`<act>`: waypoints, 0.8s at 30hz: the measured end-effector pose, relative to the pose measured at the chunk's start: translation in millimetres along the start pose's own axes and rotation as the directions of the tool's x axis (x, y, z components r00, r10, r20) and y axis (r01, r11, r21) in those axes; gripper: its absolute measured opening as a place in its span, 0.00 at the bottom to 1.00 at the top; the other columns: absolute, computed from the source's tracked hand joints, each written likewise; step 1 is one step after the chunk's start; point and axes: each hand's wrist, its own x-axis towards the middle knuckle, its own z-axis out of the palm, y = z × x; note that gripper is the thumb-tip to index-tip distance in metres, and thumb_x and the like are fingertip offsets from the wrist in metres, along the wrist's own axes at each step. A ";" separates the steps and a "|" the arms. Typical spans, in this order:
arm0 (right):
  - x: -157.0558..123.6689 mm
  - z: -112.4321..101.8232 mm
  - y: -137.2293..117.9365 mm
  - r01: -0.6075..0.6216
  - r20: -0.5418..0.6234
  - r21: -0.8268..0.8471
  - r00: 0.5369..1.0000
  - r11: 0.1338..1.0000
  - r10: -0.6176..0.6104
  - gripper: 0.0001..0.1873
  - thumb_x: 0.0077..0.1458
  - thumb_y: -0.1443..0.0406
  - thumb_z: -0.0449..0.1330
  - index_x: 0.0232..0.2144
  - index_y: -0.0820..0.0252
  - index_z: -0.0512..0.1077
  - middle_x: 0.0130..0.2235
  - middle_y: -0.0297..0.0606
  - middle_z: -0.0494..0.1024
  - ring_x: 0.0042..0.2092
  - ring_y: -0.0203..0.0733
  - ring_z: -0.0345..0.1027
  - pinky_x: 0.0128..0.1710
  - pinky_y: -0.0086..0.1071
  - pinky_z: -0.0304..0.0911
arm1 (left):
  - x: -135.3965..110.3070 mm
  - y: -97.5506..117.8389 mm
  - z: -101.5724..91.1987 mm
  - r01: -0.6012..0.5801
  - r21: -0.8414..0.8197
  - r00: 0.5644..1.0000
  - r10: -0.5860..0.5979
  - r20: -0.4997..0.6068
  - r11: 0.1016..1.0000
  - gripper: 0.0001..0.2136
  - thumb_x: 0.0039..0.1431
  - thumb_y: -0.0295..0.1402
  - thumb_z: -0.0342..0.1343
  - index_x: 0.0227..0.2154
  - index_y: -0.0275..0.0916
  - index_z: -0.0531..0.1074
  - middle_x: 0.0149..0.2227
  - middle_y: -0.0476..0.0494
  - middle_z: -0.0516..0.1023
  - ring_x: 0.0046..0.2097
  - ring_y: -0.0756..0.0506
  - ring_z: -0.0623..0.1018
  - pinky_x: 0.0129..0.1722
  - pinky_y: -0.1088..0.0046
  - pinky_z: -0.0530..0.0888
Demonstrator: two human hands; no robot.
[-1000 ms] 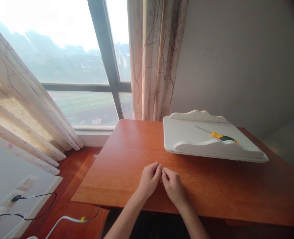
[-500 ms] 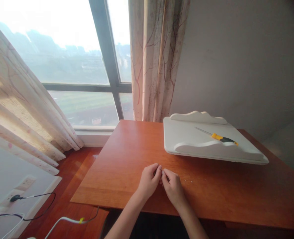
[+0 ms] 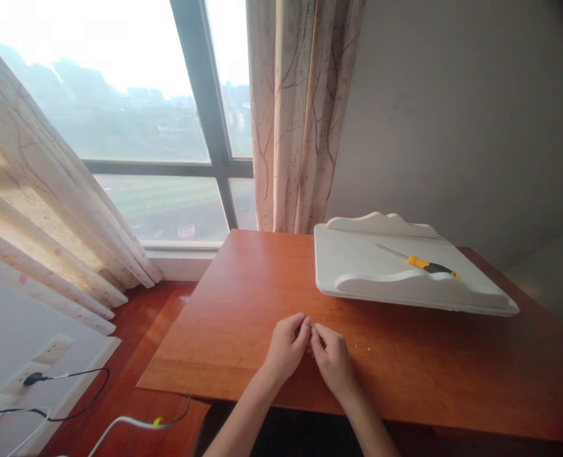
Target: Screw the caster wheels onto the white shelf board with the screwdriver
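Observation:
My left hand [image 3: 285, 349] and my right hand [image 3: 332, 359] rest close together on the reddish wooden table [image 3: 243, 298], near its front edge. The fingertips of both hands meet in a pinch; whatever they hold is too small to make out. A few tiny pale specks [image 3: 363, 347] lie on the wood just right of my right hand. Farther back on the right lies a white board with wavy raised rails [image 3: 357, 266]. A screwdriver with a yellow and black handle [image 3: 421, 263] lies on top of that board.
Patterned curtains [image 3: 300, 114] hang at the window behind the table and at the left [image 3: 47, 222]. A grey wall [image 3: 452, 114] stands behind the board. At lower left a wall socket [image 3: 47, 350] has a black plug, and cables [image 3: 133, 420] trail over the wooden floor.
The hands stay pinched together in the same place. Only the view has shifted very slightly.

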 end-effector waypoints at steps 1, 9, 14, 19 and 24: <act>0.0 -0.2 -0.2 0.001 0.001 0.000 1.000 1.000 -0.001 0.20 0.68 0.60 0.48 0.23 0.57 0.62 0.24 0.35 0.72 0.27 0.38 0.64 0.29 0.31 0.53 | 0.0 0.0 0.0 0.000 -0.002 1.000 0.000 0.001 1.000 0.20 0.68 0.43 0.46 0.21 0.40 0.56 0.21 0.52 0.60 0.26 0.50 0.60 0.28 0.72 0.56; -0.2 2.0 3.5 0.008 -0.008 -0.023 1.000 1.000 -0.009 0.20 0.67 0.60 0.47 0.22 0.56 0.60 0.24 0.34 0.70 0.27 0.38 0.63 0.29 0.31 0.51 | 0.6 -0.2 0.7 -0.011 0.004 1.000 0.011 -0.002 1.000 0.20 0.68 0.42 0.46 0.21 0.40 0.55 0.21 0.53 0.59 0.26 0.51 0.59 0.28 0.72 0.55; 0.6 2.3 5.0 0.009 -0.004 -0.024 1.000 1.000 -0.009 0.20 0.68 0.60 0.47 0.22 0.56 0.59 0.23 0.33 0.69 0.27 0.37 0.63 0.29 0.31 0.50 | 0.7 -0.2 0.8 -0.016 0.008 1.000 0.016 -0.005 1.000 0.20 0.68 0.42 0.46 0.21 0.40 0.55 0.21 0.53 0.58 0.26 0.51 0.59 0.28 0.72 0.55; 0.8 1.5 4.3 0.011 -0.001 -0.017 1.000 1.000 -0.011 0.19 0.67 0.61 0.47 0.22 0.56 0.60 0.24 0.34 0.70 0.27 0.38 0.64 0.29 0.31 0.51 | 0.7 0.3 0.5 -0.016 0.005 1.000 0.016 -0.004 1.000 0.20 0.68 0.42 0.46 0.22 0.40 0.54 0.21 0.53 0.58 0.26 0.51 0.59 0.28 0.72 0.55; 0.3 1.5 4.2 0.010 0.000 -0.017 1.000 1.000 -0.010 0.19 0.68 0.61 0.47 0.23 0.56 0.59 0.24 0.34 0.70 0.27 0.37 0.63 0.29 0.31 0.50 | 0.9 0.4 0.3 -0.015 0.009 1.000 0.015 -0.006 1.000 0.19 0.68 0.42 0.46 0.22 0.40 0.54 0.21 0.53 0.59 0.26 0.51 0.59 0.28 0.72 0.55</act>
